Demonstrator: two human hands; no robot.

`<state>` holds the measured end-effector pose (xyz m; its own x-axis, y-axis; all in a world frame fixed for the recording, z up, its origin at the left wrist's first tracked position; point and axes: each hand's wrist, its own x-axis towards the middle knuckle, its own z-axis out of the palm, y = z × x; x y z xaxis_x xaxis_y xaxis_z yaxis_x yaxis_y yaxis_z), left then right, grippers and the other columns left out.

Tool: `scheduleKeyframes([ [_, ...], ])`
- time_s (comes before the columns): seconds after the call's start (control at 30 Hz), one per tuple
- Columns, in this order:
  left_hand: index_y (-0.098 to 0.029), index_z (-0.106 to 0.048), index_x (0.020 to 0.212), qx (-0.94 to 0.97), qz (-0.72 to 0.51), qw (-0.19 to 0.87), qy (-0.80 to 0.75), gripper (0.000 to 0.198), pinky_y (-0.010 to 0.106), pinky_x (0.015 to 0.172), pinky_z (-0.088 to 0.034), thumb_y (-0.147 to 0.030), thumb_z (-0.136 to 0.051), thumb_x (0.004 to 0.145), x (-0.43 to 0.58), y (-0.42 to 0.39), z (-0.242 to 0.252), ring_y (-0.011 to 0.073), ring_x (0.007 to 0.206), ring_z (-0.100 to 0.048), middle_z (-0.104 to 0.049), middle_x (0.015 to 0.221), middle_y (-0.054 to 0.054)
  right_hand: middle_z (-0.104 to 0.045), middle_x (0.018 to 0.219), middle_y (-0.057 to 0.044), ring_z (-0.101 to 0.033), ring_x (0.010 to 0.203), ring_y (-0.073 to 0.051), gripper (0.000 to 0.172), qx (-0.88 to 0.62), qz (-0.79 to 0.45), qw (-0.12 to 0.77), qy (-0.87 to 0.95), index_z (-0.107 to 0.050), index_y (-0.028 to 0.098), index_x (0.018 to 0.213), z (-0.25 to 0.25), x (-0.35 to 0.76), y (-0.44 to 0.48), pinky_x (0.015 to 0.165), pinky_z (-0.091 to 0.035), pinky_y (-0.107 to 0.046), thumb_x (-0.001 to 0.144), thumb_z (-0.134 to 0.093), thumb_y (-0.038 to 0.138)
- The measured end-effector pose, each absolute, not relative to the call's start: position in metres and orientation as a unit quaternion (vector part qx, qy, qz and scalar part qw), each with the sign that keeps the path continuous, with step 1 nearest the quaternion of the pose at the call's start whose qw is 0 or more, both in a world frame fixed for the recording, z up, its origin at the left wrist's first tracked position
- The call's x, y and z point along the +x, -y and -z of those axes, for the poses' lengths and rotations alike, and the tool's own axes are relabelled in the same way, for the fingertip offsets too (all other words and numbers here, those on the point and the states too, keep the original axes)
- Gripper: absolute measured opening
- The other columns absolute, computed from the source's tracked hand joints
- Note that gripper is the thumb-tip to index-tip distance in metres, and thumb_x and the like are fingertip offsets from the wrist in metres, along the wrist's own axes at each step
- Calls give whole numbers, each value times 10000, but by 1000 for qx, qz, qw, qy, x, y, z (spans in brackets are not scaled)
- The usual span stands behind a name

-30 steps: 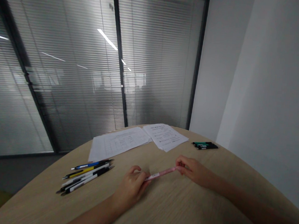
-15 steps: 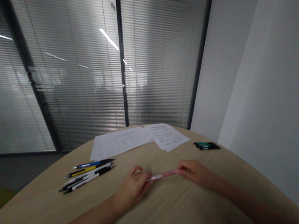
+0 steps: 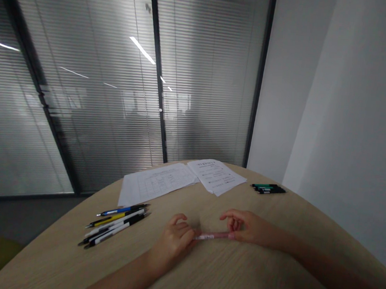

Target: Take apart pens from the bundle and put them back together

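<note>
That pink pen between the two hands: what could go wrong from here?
The pink pen seems held only near its ends, between the left hand and the right hand, so it might slip and roll along the wooden table. If it rolled left, it could run into the row of pens and get mixed up with them.

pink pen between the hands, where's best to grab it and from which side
Probably the bare middle of the pink pen, coming from above. Its ends sit at the left hand and right hand, and it looks level and thin, close to the table, so the top seems most open.
</note>
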<state>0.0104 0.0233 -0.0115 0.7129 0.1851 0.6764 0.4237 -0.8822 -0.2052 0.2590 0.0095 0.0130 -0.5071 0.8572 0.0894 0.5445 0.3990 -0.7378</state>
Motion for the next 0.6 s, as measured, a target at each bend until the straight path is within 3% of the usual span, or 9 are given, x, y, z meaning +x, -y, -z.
scheduleKeyframes([
  [0.13, -181, -545, 793, -911, 341, 161, 169, 224, 332, 730, -412, -159, -341, 884, 14, -19, 8, 115, 512, -558, -612, 565, -11, -639, 800, -22, -565, 729, -157, 238, -412, -284, 172, 848, -644, 192, 925, -16, 252, 1, 643, -420, -241, 699, -567, 191],
  [0.23, -186, -562, 747, -907, 353, 99, 209, 157, 339, 717, -420, -203, -441, 845, 19, -15, 1, 138, 570, -569, -615, 588, 0, -652, 770, -12, -574, 713, -157, 218, -426, -269, 173, 846, -663, 202, 897, -18, 253, 1, 637, -417, -237, 716, -541, 199],
  [0.33, -191, -576, 794, -859, 416, -16, 296, 66, 347, 706, -444, -248, -572, 760, 23, -17, -2, 182, 720, -587, -638, 735, 29, -658, 747, -10, -578, 681, -153, 222, -451, -288, 194, 823, -662, 201, 905, -15, 256, -5, 613, -421, -233, 719, -543, 223],
  [0.4, -192, -557, 921, -796, 479, -111, 354, 211, 363, 721, -462, -283, -592, 733, 23, -24, 0, 200, 808, -591, -636, 861, 50, -658, 723, -11, -578, 665, -153, 210, -458, -307, 214, 806, -662, 197, 889, -11, 258, -10, 611, -424, -240, 727, -535, 237],
  [0.47, -180, -520, 1025, -738, 503, -224, 391, 318, 367, 715, -479, -332, -558, 747, 22, -30, 4, 207, 828, -602, -638, 913, 69, -656, 703, -15, -577, 651, -151, 203, -453, -333, 245, 790, -661, 190, 859, -6, 259, -14, 622, -431, -253, 748, -505, 256],
  [0.6, -190, -568, 1021, -721, 448, -378, 369, 329, 399, 812, -446, -392, -383, 839, 21, -29, 10, 213, 949, -573, -628, 1044, 78, -650, 690, -38, -569, 609, -142, 289, -409, -423, 288, 756, -639, 159, 886, 4, 254, -16, 606, -441, -264, 773, -471, 366],
])
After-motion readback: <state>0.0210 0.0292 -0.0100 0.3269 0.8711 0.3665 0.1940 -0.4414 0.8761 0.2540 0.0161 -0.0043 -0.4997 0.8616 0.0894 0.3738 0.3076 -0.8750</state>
